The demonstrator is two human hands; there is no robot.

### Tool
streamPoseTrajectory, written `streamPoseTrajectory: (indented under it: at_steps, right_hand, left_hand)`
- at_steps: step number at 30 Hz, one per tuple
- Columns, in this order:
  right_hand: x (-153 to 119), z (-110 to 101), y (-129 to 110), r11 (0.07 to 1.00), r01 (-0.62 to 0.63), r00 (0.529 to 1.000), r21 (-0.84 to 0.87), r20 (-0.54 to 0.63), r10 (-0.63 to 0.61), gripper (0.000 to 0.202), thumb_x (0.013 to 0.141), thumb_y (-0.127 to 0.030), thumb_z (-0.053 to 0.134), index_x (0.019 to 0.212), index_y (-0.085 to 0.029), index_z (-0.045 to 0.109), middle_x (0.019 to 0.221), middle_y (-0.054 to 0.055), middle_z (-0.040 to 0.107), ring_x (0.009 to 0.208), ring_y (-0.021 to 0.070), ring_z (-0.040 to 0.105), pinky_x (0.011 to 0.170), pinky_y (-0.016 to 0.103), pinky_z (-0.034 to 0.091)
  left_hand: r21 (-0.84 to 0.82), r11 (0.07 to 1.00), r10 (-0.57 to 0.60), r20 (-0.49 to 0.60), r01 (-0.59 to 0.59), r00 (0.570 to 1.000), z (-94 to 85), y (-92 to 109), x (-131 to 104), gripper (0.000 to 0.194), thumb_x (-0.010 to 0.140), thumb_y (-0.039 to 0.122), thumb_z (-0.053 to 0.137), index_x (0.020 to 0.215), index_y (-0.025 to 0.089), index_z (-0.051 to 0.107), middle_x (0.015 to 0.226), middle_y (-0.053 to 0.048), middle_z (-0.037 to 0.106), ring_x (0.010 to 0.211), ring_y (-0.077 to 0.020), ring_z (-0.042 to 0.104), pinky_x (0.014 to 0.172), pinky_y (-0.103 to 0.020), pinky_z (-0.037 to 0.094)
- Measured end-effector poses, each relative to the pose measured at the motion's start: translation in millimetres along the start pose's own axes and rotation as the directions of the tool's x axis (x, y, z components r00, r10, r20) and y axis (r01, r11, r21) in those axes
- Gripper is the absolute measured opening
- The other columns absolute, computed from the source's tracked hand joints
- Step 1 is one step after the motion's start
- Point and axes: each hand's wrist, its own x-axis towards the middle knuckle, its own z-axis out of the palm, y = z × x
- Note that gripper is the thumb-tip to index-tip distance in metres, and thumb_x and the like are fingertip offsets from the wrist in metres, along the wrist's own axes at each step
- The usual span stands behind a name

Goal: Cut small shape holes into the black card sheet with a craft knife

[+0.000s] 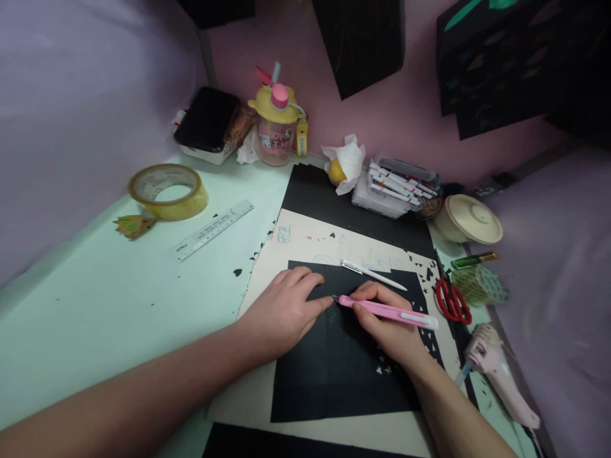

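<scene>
A sheet of black paper (pixel 315 381) lies on a cream board (pixel 248 394), with small shapes cut out along its right side. My left hand (pixel 286 305) rests on the paper's left part, fingers stretched out and palm down. In my right hand (pixel 389 327) is a pink craft knife (pixel 382 310), held like a pen. Its tip meets the paper right by my left index fingertip. Just above the knife lies a white pen (pixel 375 275), slanting across the paper's upper edge.
A clear ruler (pixel 212 230) and a tape roll (pixel 169 191) lie left. Behind stand a cup with a yellow lid (pixel 275 124) and a box of markers (pixel 398 184). Red-handled scissors (pixel 452 301) and a glue gun (pixel 501 375) are at right. Black paper scraps are scattered around the board.
</scene>
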Motion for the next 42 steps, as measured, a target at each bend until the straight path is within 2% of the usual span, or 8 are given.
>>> streamPoseTrajectory:
  at_steps: [18, 23, 34, 42]
  right_hand:
    - [0.8, 0.1, 0.9, 0.995, -0.061, 0.998, -0.074, -0.031, 0.059, 0.008, 0.081, -0.026, 0.059, 0.075, -0.02, 0.061, 0.075, 0.002, 0.067, 0.067, 0.0164, 0.06, 0.058, 0.026, 0.045]
    - [0.2, 0.5, 2.1, 0.995, -0.074, 0.997, -0.066, -0.04, 0.071, 0.008, 0.081, -0.025, 0.059, 0.075, -0.02, 0.061, 0.073, 0.001, 0.067, 0.067, 0.0169, 0.061, 0.057, 0.026, 0.044]
    - [0.3, 0.4, 2.8, 0.995, -0.069, 0.997, -0.068, -0.035, 0.067, 0.013, 0.082, -0.029, 0.059, 0.073, -0.02, 0.059, 0.068, 0.0, 0.064, 0.06, 0.0148, 0.055, 0.055, 0.025, 0.041]
    - [0.9, 1.0, 2.2, 0.994, -0.096, 0.994, -0.046, -0.056, 0.094, 0.011, 0.082, -0.028, 0.06, 0.075, -0.02, 0.062, 0.071, 0.001, 0.066, 0.063, 0.0159, 0.058, 0.056, 0.025, 0.044]
  left_hand:
    - [-0.009, 1.0, 0.0, 0.005, 0.0, 1.0, -1.3, 0.0, -0.4, 0.031, 0.089, 0.02, 0.049, 0.116, 0.024, 0.061, 0.118, -0.011, 0.054, 0.112, -0.0284, 0.046, 0.087, -0.046, 0.045]
    - [-0.019, 1.0, 0.002, -0.017, -0.003, 1.0, -0.8, 0.4, -0.7, 0.03, 0.09, 0.02, 0.047, 0.115, 0.024, 0.062, 0.118, -0.011, 0.055, 0.112, -0.0279, 0.046, 0.086, -0.046, 0.045]
    - [-0.004, 1.0, -0.003, 0.016, 0.003, 1.0, 0.0, 0.1, -1.6, 0.031, 0.089, 0.02, 0.049, 0.118, 0.024, 0.06, 0.12, -0.01, 0.052, 0.113, -0.0286, 0.045, 0.087, -0.045, 0.044]
    - [-0.015, 1.0, -0.005, -0.011, 0.004, 1.0, 1.0, -0.1, -1.6, 0.03, 0.089, 0.019, 0.048, 0.116, 0.025, 0.061, 0.118, -0.01, 0.053, 0.112, -0.0279, 0.046, 0.087, -0.045, 0.045]
